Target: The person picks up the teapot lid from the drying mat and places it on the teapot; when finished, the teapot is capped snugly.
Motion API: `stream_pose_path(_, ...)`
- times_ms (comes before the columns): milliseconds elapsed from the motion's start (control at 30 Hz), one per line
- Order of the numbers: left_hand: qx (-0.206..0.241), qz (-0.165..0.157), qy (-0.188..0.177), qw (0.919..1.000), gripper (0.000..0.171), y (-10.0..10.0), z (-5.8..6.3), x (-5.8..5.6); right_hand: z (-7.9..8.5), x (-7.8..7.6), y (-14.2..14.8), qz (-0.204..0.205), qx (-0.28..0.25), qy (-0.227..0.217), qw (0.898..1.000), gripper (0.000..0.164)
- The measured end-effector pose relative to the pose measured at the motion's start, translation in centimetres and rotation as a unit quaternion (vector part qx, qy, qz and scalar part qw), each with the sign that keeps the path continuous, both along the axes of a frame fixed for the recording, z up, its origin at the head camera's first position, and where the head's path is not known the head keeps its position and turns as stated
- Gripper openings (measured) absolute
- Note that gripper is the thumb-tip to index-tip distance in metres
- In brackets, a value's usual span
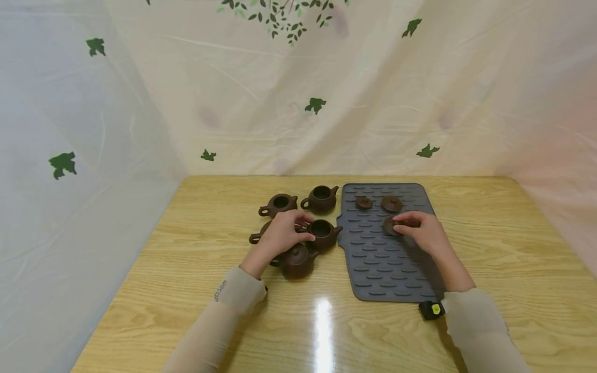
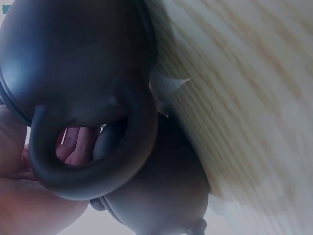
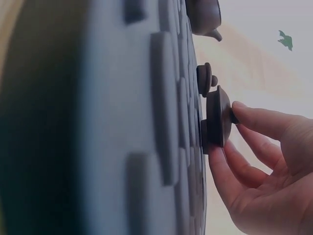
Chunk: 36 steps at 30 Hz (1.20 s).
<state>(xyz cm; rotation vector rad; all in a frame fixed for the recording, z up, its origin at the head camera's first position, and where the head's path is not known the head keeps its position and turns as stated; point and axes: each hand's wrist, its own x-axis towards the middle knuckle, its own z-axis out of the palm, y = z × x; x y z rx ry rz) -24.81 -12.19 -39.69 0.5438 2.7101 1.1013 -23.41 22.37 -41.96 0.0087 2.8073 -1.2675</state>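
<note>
Head cam: left hand point(image 1: 282, 231) pinches an uncovered teapot point(image 1: 323, 244), right hand point(image 1: 423, 231) a lid point(image 1: 388, 226); lidded pot point(image 1: 297, 265) just below left hand looks done, two bare pots point(image 1: 322, 206), two spare lids point(image 1: 392, 203) beyond seem pending.

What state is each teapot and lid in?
Back-left teapot: lidless
Back-right teapot: lidless
Middle-right teapot: lidless, left hand at handle
Front teapot: lid on
Middle-left teapot: partly hidden, lid unclear
Back-left lid: knob up on mat
Back-right lid: knob up on mat
Front lid: pinched by right hand
</note>
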Motion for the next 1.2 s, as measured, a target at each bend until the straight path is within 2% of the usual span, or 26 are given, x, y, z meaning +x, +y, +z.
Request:
stream_pose_path(533, -0.008, 0.001, 0.000, 1.0000, 0.036, 0.0, 0.0, -0.1, 0.8, 0.1, -1.4, 0.008, 0.004, 0.009, 1.000, 0.029)
stream_pose_path(1200, -0.010, 0.004, -0.003, 0.9999, 0.035, 0.0, 0.2, 0.1, 1.3, -0.2, -3.6, 0.019, -0.017, 0.012, 1.000, 0.030)
